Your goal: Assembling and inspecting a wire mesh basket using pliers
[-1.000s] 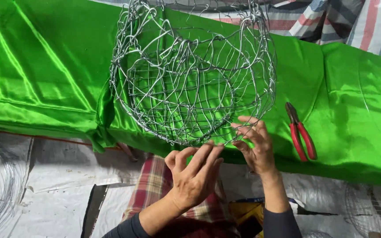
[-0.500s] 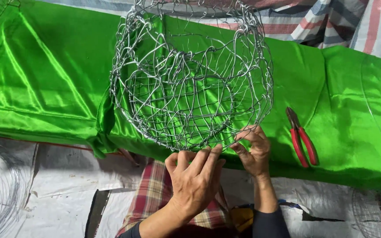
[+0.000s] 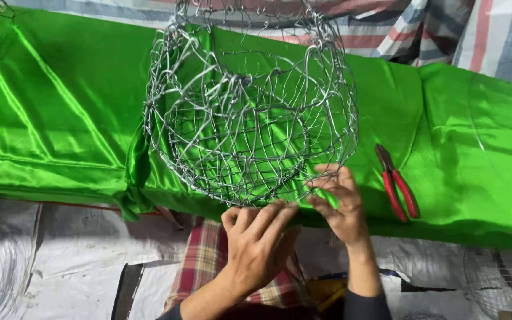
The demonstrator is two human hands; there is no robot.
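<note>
Shiny green satin cloth [image 3: 60, 118] covers work surface, creased, glossy. Round wire basket [image 3: 250, 118], silvery open mesh, sits on cloth at near edge. Left hand [image 3: 259, 246] back up, fingers curled onto basket's lower rim. Right hand [image 3: 342, 204] beside it, fingertips pinching rim wire. Red-handled pliers [image 3: 397, 184] lie right, apart from hands.

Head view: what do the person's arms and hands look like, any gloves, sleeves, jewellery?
Both hands are bare: no gloves, and no rings or watch show on the left hand or the right hand. Dark sleeves begin well below the wrists, at the lower frame edge, so the forearms are mostly uncovered. Nails are short.
</note>
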